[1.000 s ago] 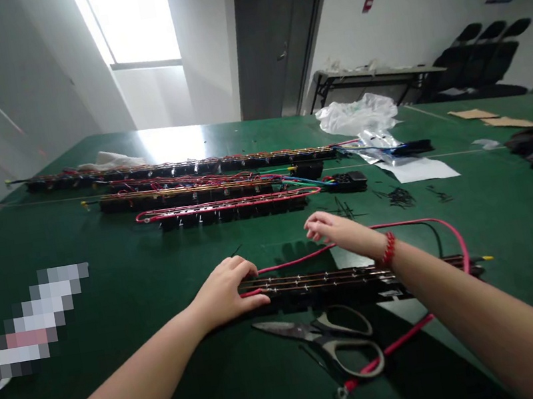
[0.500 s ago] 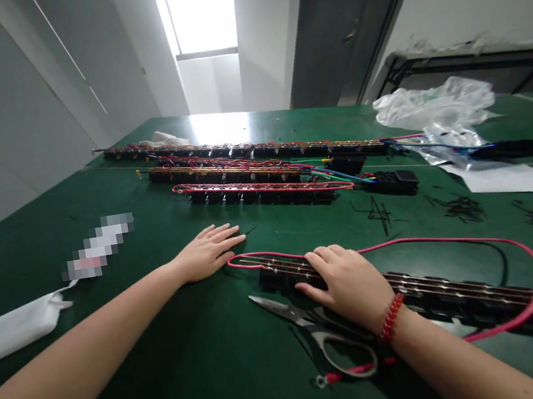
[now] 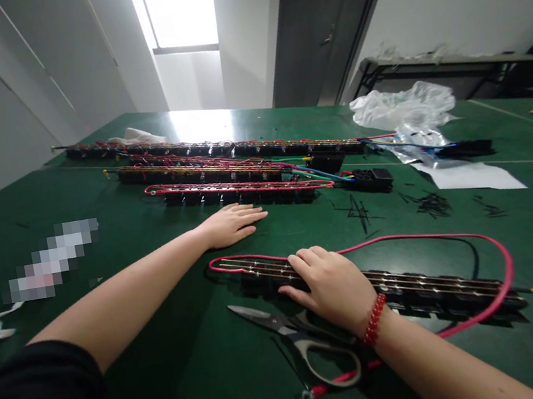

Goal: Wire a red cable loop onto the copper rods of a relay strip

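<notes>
On the green tabletop (image 3: 148,380), the left hand (image 3: 235,225) lies open, fingers spread, beyond the near end of a long black strip (image 3: 427,289) with copper-coloured rods and a looping red cable (image 3: 503,256), which the right hand (image 3: 333,283) grips from above.

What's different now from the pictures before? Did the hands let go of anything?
The left hand let go of the near black strip and the red cable at its left end, then moved forward to rest flat on the green table. The right hand came down and took hold of the strip. The scissors stayed on the strip's near side.
</notes>
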`<action>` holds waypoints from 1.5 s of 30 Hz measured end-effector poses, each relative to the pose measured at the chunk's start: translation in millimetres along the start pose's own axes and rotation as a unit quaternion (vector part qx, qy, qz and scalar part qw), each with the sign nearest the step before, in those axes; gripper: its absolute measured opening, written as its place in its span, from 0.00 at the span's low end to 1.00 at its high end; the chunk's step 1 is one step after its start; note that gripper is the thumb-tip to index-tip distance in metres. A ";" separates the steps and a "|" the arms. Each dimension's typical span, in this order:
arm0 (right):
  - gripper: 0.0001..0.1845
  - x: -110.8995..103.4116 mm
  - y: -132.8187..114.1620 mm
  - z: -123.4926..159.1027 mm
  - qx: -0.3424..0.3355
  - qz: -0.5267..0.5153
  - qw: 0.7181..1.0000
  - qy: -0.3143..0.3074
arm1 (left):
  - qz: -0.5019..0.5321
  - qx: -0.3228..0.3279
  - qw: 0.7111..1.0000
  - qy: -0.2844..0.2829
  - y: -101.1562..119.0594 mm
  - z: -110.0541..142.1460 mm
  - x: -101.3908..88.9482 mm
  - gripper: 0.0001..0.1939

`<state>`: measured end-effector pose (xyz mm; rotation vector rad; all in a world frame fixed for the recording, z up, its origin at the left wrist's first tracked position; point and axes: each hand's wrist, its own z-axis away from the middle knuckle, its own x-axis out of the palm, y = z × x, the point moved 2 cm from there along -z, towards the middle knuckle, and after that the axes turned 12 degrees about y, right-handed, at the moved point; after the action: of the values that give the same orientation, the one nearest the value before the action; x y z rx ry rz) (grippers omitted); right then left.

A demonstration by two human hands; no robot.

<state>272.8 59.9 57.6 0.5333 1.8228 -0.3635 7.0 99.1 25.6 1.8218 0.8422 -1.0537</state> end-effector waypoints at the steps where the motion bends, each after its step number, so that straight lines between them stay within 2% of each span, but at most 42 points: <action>1: 0.23 0.7 0.0 0.2 -0.004 0.000 1.000 0.004 | 0.003 -0.007 1.000 0.024 1.0 -0.4 -1.5 0.22; 6: 0.23 2.6 0.3 1.0 -0.014 -0.010 1.000 0.021 | 0.004 -0.061 0.988 0.144 -2.9 18.8 -13.8 0.24; 9: 0.23 2.0 0.7 0.8 -0.013 -0.017 1.000 0.020 | -0.003 -0.063 0.983 0.173 1.4 38.8 -22.1 0.19; 11: 0.23 1.8 0.8 0.7 -0.012 -0.020 1.000 0.020 | -0.005 -0.054 0.981 0.185 18.0 52.0 -31.2 0.17; 14: 0.23 3.6 1.1 0.3 0.004 -0.021 1.000 0.021 | -0.008 -0.033 0.977 0.213 69.2 68.4 -48.6 0.15; 15: 0.24 4.7 1.4 0.1 0.014 -0.018 0.999 0.023 | 0.004 0.016 0.981 0.196 92.5 72.4 -52.0 0.13; 16: 0.25 5.8 1.9 -0.2 0.027 -0.014 0.999 0.028 | 0.028 0.081 0.987 0.137 116.4 75.7 -51.9 0.12; 18: 0.27 7.9 3.3 -0.9 0.055 -0.007 0.998 0.038 | 0.061 0.190 0.980 -0.017 156.6 82.1 -43.4 0.11; 20: 0.28 8.9 4.5 -1.4 0.069 -0.015 0.996 0.046 | 0.047 0.228 0.969 -0.082 177.4 85.5 -29.5 0.09; 22: 0.26 8.4 5.3 -1.3 0.068 -0.038 0.995 0.055 | 0.005 0.235 0.968 -0.089 180.0 85.7 -14.6 0.11; 25: 0.22 6.0 5.8 -0.1 0.064 -0.078 0.992 0.072 | -0.044 0.197 0.977 -0.071 167.1 83.2 -2.5 0.14; 28: 0.22 4.1 5.4 1.1 0.063 -0.090 0.991 0.075 | -0.083 0.172 0.980 -0.059 156.5 81.6 -6.2 0.14; 33: 0.26 5.0 4.5 0.9 0.049 -0.073 0.995 0.056 | -0.136 0.161 0.977 -0.029 151.5 81.3 -17.4 0.14; 37: 0.24 6.4 5.1 0.0 0.052 -0.056 0.995 0.062 | -0.097 0.211 0.972 -0.020 155.8 83.3 -10.1 0.24; 39: 0.23 7.0 5.4 -0.2 0.052 -0.052 0.995 0.066 | -0.083 0.216 0.973 -0.017 157.7 83.6 -4.2 0.28; 45: 0.21 8.1 5.5 0.0 0.049 -0.047 0.995 0.067 | -0.093 0.128 0.987 -0.037 150.1 80.1 0.6 0.20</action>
<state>273.7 66.1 50.0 0.5519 1.9726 -0.4927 108.1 -35.1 52.1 1.9290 0.8779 -1.3950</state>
